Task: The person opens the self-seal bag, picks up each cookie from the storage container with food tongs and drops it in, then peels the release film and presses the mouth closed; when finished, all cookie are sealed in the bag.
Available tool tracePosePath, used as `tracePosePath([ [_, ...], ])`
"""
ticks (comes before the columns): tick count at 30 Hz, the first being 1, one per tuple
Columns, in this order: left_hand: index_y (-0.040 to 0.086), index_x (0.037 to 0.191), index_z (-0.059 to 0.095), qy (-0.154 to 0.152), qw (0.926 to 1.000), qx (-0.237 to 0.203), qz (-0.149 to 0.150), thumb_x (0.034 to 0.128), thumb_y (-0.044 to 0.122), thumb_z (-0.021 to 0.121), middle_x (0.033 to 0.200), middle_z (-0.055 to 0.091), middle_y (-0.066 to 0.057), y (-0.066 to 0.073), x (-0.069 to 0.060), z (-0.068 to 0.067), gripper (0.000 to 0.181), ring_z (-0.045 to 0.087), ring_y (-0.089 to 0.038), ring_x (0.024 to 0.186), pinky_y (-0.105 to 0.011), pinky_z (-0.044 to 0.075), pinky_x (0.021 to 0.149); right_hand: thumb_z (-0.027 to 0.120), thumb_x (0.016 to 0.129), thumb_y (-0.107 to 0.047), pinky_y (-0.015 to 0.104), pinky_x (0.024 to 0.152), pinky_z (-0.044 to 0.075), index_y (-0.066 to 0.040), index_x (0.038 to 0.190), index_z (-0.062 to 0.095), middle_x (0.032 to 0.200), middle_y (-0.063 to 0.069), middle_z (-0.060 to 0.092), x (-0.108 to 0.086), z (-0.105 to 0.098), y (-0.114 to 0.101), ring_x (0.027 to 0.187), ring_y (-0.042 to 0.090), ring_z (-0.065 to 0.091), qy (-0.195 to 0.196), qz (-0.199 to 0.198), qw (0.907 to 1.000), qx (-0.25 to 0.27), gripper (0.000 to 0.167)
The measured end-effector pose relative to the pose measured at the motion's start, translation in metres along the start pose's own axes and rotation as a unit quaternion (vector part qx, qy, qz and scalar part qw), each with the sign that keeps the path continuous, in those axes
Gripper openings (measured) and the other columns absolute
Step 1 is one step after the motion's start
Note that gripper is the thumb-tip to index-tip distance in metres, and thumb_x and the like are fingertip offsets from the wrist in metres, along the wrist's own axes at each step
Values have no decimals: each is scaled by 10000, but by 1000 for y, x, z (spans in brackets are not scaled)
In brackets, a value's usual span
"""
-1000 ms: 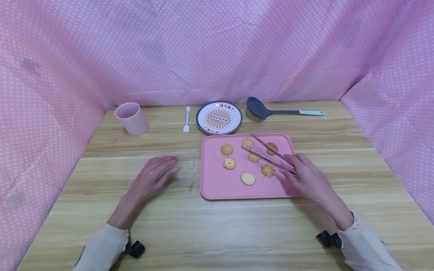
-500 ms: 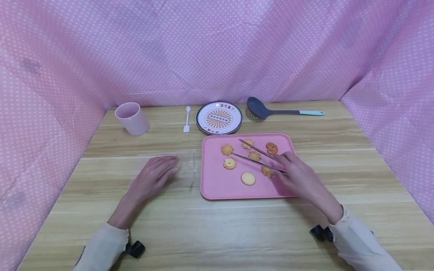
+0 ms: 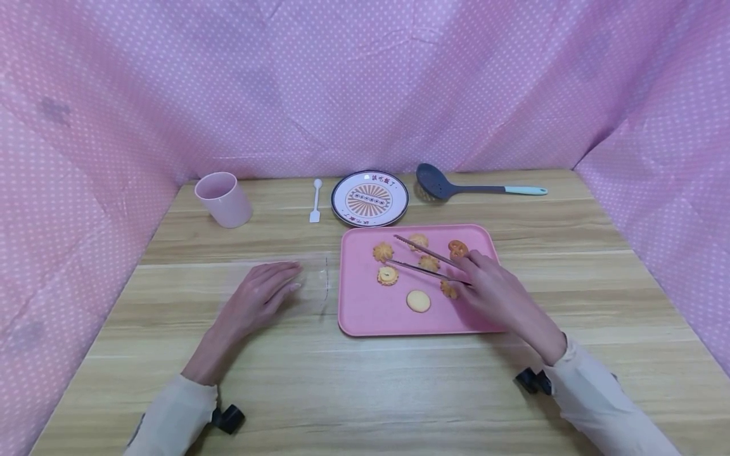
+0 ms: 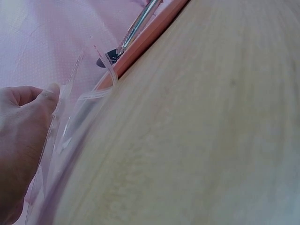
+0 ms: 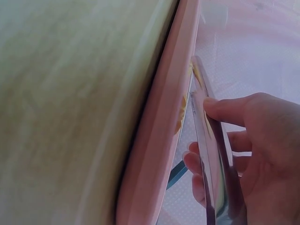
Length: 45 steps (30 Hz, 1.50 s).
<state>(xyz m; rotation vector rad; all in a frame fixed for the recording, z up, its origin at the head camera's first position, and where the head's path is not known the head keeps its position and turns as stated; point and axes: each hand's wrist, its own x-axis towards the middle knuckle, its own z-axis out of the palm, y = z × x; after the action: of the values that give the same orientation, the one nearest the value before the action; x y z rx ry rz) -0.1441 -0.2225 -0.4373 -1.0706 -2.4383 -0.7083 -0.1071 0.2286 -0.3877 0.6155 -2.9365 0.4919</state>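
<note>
Pink cloth (image 3: 365,82) dotted with white rises behind the back edge of a pale, wood-grained desk (image 3: 365,392) and lines its left and right edges. Creases cross the cloth, a grey patch (image 3: 55,111) marks its left side, and soft light dims toward the back right corner.

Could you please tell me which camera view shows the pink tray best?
The head view: the pink tray shows from above with its cookies, though the right hand hides part of its right side. Both wrist views show only its edge, side-on.
</note>
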Motion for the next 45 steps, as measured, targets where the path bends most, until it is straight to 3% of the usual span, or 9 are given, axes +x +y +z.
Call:
tracePosePath([
  [5,-8,1281,696,34,10000,-26,21,927,69,727,1310,688,-152,0,0,0,363,625,-367,1223,-563,445,1055,807,902,-86,446,720,576,26,1256,675,1117,201,627,3,2,0,854,284,598,-7,-87,9999,91,394],
  [13,-10,1280,695,58,10000,-23,68,936,76,717,1307,688,-156,0,0,0,355,626,-367,1218,-554,443,1056,794,912,-75,475,704,581,39,1207,675,1117,230,643,8,4,3,849,323,630,172,-450,9988,64,338],
  [26,-5,1285,694,27,10000,-15,33,922,58,730,1313,685,-157,1,0,0,371,624,-364,1224,-548,439,1065,814,899,-79,348,627,506,22,1215,711,1056,172,626,14,0,-2,744,223,542,-111,-435,9990,-5,348],
  [45,14,1294,695,-19,10000,-27,-40,923,65,739,1319,684,-148,2,1,-1,377,621,-352,1233,-537,437,1073,825,888,-74,302,582,443,-19,1169,737,952,104,592,18,2,-4,716,205,510,-89,-521,9986,-101,299],
])
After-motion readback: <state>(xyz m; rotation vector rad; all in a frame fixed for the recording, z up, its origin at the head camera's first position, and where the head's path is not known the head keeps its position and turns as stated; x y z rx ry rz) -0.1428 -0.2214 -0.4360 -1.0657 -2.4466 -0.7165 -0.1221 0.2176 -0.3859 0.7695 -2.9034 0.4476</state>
